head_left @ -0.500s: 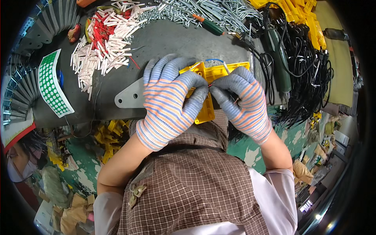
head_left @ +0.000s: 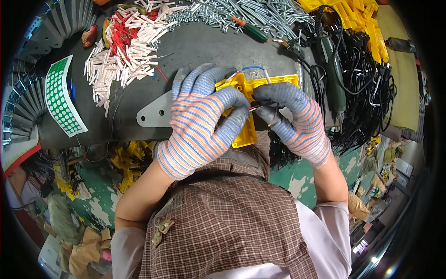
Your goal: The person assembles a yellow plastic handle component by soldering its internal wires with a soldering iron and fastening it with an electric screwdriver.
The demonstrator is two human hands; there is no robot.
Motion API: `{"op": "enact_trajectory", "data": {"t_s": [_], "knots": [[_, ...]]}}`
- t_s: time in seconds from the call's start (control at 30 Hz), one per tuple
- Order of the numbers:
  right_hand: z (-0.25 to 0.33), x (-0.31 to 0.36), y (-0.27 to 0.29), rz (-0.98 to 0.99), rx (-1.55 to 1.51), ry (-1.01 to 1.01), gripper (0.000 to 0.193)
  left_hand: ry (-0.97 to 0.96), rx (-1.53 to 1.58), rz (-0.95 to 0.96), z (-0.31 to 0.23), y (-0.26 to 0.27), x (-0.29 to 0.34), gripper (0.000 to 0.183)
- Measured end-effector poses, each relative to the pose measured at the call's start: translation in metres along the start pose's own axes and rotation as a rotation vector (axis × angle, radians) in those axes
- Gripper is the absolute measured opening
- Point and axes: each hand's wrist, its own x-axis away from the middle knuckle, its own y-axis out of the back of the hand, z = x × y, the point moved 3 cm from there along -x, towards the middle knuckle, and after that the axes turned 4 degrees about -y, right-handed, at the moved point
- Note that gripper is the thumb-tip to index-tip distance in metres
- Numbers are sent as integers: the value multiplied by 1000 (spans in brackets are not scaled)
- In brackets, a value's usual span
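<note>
A yellow plastic housing [head_left: 274,81] with an open, angled shape lies at the table's near edge, partly under my gloved hands. My left hand [head_left: 200,114] rests over its left side. Its thumb and index finger pinch thin wires [head_left: 253,109] above the housing; the exact grip is partly hidden. My right hand [head_left: 297,116] is at the other side, thumb and index finger apart, the wire ends between them and close to the thumb. A blue wire [head_left: 253,67] arches over the housing's far edge into a white sleeve [head_left: 267,76].
A flat grey metal plate [head_left: 151,114] lies left of the housing. Beyond are white sleeves with red wires [head_left: 125,51], loose screws [head_left: 260,16] and a screwdriver [head_left: 251,30]. At the right are a dark green power tool [head_left: 332,69], black cords [head_left: 362,97] and yellow housings [head_left: 362,18].
My right thumb and index finger have parted from their pinch at the wires. The right hand has shifted slightly right; my left hand stays nearly in place.
</note>
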Motion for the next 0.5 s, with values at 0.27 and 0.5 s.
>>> {"op": "enact_trajectory", "data": {"t_s": [0.27, 0.5], "knots": [[4, -5, -1, 41, 137, 149, 19, -21, -30, 11, -4, -1, -2, 20], [7, -2, -12, -105, -59, 3, 15, -141, -418, -272, -25, -4, 5, 19]]}}
